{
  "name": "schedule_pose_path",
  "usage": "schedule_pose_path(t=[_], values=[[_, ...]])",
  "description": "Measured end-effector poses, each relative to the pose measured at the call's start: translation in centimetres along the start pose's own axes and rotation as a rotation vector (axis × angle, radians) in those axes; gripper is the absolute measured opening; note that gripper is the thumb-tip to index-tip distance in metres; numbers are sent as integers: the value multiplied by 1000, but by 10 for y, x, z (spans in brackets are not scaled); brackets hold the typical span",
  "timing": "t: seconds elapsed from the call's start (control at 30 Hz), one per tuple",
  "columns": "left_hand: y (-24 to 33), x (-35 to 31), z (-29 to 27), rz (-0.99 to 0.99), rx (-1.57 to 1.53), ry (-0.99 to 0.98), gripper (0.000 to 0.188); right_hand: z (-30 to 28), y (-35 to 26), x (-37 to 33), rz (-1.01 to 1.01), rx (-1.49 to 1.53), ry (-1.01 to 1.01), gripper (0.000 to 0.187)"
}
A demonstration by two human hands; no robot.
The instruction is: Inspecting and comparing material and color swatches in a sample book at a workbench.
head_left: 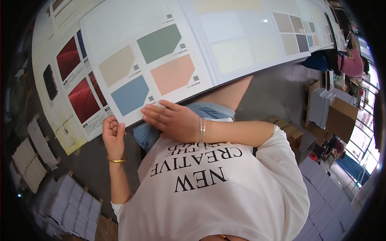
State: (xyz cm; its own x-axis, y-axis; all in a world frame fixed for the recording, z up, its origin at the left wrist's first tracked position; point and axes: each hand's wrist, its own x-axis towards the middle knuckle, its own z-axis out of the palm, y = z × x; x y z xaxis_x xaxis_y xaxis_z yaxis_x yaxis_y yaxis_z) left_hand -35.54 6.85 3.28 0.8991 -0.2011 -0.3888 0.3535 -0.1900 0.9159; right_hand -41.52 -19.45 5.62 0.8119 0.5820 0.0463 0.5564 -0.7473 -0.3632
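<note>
A white colour sample board [144,70] lies before me, with beige, green, blue and pink swatches. Flat across its near edge, below the blue and pink patches, rests my right hand [171,118], fingers stretched out and holding nothing. My left hand [114,134] is closed at the board's near left corner, its fingers curled and thumb up against that corner. Whether the corner sits between thumb and fingers cannot be made out. Under the board's left side shows a printed sheet [93,129] with red fabric pictures.
A dark phone [50,82] lies on the table's left part. More swatch boards [291,34] run along the table to the right. Stacks of pale sheets [74,205] stand on pallets at the lower left. Cardboard boxes [341,120] and a person in pink [352,64] are at the right.
</note>
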Motion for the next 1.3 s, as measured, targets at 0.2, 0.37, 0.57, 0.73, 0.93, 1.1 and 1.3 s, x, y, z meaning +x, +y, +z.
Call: schedule_pose_path(t=[0.2,0.37,0.57,0.73,0.93,1.1,1.3], values=[[3,2,-3,-20,37,-33,24,-44,30,-52,345,78,-51,82],[-1,3,-7,-6,17,-77,25,-43,29,-74,396,44,-28,82],[5,2,-5,-23,3,-67,27,-35,36,-79,518,-35,87,76],[2,3,-4,3,6,-96,26,-30,38,-85,518,-61,73,69],[6,3,0,-10,-32,-72,25,-44,44,-87,456,51,41,67],[5,4,0,-7,-47,-59,25,-73,66,-81,378,79,80,53],[-3,8,-1,65,99,-77,26,-70,121,-5,361,-135,41,86]])
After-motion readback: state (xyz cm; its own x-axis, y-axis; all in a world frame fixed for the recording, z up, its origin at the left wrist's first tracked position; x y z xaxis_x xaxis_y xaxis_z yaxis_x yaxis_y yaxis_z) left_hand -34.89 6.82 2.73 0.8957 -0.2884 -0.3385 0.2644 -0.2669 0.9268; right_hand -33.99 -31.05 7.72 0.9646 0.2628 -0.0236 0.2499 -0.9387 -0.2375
